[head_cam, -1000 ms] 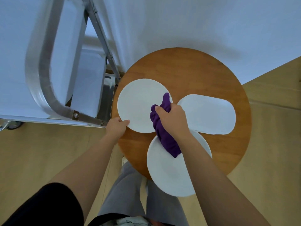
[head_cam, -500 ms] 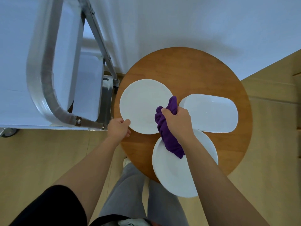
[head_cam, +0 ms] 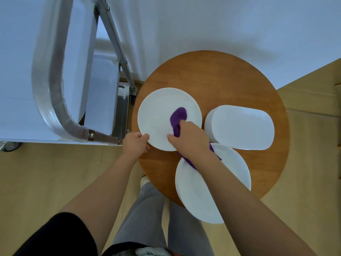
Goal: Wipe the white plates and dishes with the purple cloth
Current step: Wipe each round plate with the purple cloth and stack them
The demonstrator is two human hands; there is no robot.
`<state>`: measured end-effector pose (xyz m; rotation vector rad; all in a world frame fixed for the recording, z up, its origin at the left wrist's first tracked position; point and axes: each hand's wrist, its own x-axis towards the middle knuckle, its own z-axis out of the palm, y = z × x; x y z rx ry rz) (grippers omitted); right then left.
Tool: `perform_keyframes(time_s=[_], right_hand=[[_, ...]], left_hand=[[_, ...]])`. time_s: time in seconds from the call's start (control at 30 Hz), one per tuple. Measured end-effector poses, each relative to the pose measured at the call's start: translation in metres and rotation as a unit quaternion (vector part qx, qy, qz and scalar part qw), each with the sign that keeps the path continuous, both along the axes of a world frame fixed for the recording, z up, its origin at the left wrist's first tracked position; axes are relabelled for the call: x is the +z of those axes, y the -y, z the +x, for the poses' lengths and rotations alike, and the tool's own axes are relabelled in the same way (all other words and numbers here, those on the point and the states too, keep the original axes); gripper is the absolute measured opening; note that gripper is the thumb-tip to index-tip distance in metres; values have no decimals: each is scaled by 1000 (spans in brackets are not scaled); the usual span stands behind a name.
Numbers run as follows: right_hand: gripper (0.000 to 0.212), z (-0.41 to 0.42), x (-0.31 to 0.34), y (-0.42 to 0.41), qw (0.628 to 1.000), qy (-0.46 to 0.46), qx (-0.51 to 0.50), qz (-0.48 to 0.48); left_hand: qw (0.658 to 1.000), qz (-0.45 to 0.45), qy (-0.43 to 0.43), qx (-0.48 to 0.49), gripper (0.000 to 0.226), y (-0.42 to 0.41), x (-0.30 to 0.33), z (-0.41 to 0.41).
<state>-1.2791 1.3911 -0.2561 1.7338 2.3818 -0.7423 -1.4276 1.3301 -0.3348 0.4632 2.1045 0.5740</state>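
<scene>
Head view looks straight down on a round wooden table carrying three lots of white dishes. On the left round plate the right hand presses the purple cloth, its grip closed around the bunched fabric, whose tail trails under the wrist onto the near round plate. The left hand pinches that left plate's near rim, grip closed on it. A stack of oblong dishes sits to the right, just beside both plates.
</scene>
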Motion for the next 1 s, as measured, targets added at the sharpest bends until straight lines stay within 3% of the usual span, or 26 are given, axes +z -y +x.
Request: perform_keyframes(time_s=[0.07, 0.17, 0.3, 0.43, 0.7, 0.9, 1.0], right_hand=[[33, -13, -10, 3, 994, 44, 96, 19], [40, -25, -26, 6, 975, 98, 196, -31], [22, -39, -35, 12, 944, 173, 281, -26], [16, -46, -32, 12, 915, 178, 360, -37], [17, -45, -28, 12, 915, 75, 395, -46], [13, -37, -24, 15, 936, 28, 350, -23], [15, -29, -19, 14, 948, -10, 317, -2]], left_hand=[[1000, 4, 10, 2, 32, 0, -1, 1], [1000, 20, 19, -2, 35, 1, -2, 2], [1000, 26, 14, -10, 35, 4, -2, 4], [999, 33, 13, -17, 33, 7, 1, 5], [1000, -10, 19, -9, 43, 4, 16, 9], [999, -8, 50, -3, 43, 2, 22, 6], [1000, -7, 9, -8, 37, -3, 27, -1]])
